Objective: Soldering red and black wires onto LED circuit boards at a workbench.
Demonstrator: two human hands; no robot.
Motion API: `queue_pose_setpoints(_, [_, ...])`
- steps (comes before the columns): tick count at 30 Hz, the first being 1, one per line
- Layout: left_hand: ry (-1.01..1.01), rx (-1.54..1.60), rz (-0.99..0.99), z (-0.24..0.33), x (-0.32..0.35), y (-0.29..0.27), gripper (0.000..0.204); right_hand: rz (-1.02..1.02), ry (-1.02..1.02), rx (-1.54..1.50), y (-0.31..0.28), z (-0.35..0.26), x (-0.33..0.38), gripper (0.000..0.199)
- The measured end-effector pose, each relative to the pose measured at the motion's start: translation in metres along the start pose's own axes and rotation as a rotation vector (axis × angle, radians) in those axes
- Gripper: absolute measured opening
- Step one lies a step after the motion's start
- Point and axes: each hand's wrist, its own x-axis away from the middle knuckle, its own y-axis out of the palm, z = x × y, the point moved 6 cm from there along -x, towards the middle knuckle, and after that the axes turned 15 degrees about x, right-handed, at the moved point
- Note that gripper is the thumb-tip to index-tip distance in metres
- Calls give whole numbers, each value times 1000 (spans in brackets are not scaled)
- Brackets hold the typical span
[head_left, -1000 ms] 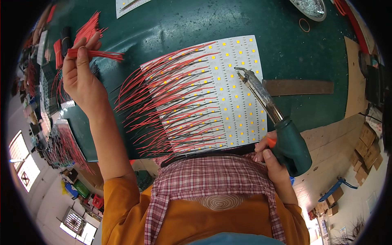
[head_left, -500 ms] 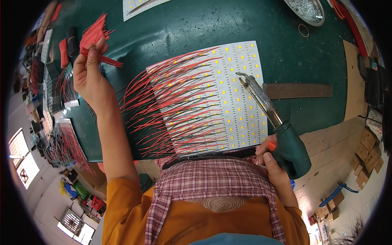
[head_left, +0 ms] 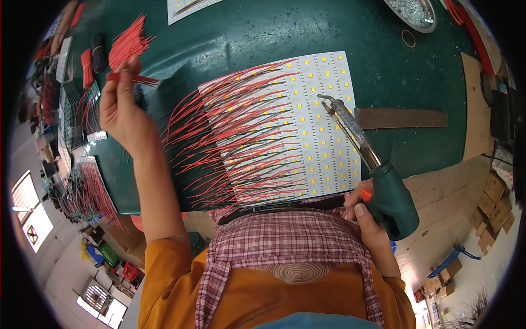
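My left hand (head_left: 121,112) is raised over the left side of the green table mat (head_left: 230,33) and pinches a short red wire (head_left: 134,78). A loose bundle of red wires (head_left: 129,44) lies just beyond it. In the middle lies a white LED panel (head_left: 320,126) with rows of yellow chips; many red and black wires (head_left: 230,142) fan out from its left half. My right hand (head_left: 366,219) grips the green handle of a soldering iron (head_left: 378,175), whose metal tip hovers over the panel's upper right part.
A metal dish of small bits (head_left: 413,12) sits at the far right, with a rubber ring (head_left: 407,38) near it. A brown flat strip (head_left: 402,118) lies right of the panel. Wired boards are stacked at the left edge (head_left: 82,186). Cardboard boxes (head_left: 496,197) sit on the floor at right.
My left hand has moved right and nearer the panel, carrying the red wire. The soldering iron and my right hand have barely shifted.
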Motion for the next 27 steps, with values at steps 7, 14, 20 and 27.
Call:
queue_pose_setpoints(7, [43, 5, -246, 57, 10, 38, 19, 124, 54, -32, -8, -18, -5, 45])
queue_pose_setpoints(14, [169, -426, -934, 36, 83, 130, 19, 70, -52, 191, 2, -26, -23, 46])
queue_pose_setpoints(20, [453, -620, -998, 29, 104, 142, 27, 7, 110, 208, -3, -6, -16, 24])
queue_pose_setpoints(27, [525, -618, -953, 29, 116, 145, 28, 44, 5, 734, -2, -6, -11, 24])
